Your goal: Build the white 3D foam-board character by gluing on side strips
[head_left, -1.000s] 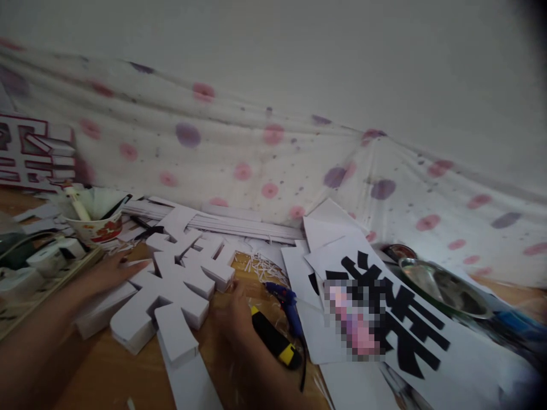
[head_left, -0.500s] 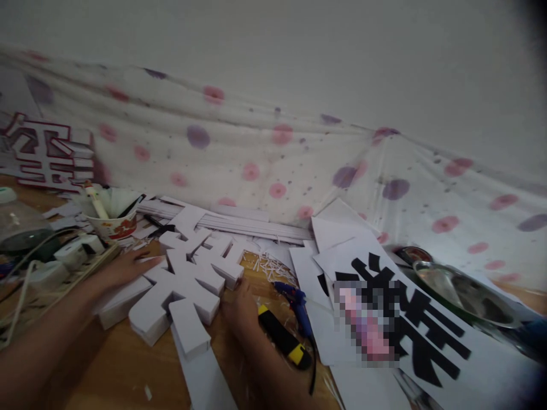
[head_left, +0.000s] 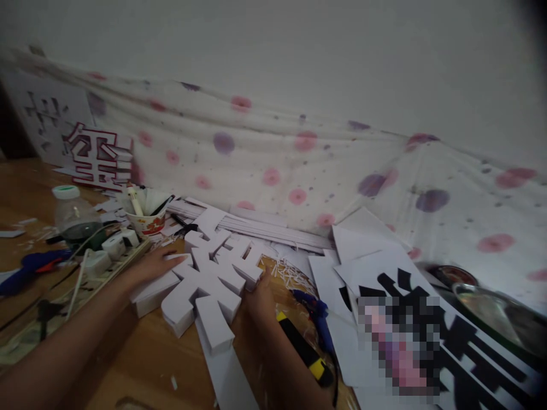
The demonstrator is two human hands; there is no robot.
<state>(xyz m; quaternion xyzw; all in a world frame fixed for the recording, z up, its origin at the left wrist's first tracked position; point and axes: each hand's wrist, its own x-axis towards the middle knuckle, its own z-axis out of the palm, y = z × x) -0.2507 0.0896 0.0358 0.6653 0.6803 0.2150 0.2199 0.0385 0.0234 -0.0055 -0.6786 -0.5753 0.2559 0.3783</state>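
A thick white foam character (head_left: 211,276) lies flat on the wooden table (head_left: 128,364). My left hand (head_left: 151,265) rests on its left side with fingers stretched out over a white arm of the shape. My right hand (head_left: 257,297) presses against its right edge, fingers curled at the foam's side. A black-and-yellow utility knife (head_left: 304,354) and a blue glue gun (head_left: 318,319) lie just right of my right wrist.
Printed sheets with a big black character (head_left: 461,336) cover the right. A paper cup of tools (head_left: 147,219), a plastic bottle (head_left: 74,216), a power strip (head_left: 102,256) and another blue glue gun (head_left: 29,265) crowd the left. A red-edged character (head_left: 98,156) leans on spotted cloth (head_left: 277,165). Metal bowl (head_left: 499,313) far right.
The view has swung left, so everything sits further right in the frame. Both hands stay on the white foam character, the right hand now tight against its right edge.
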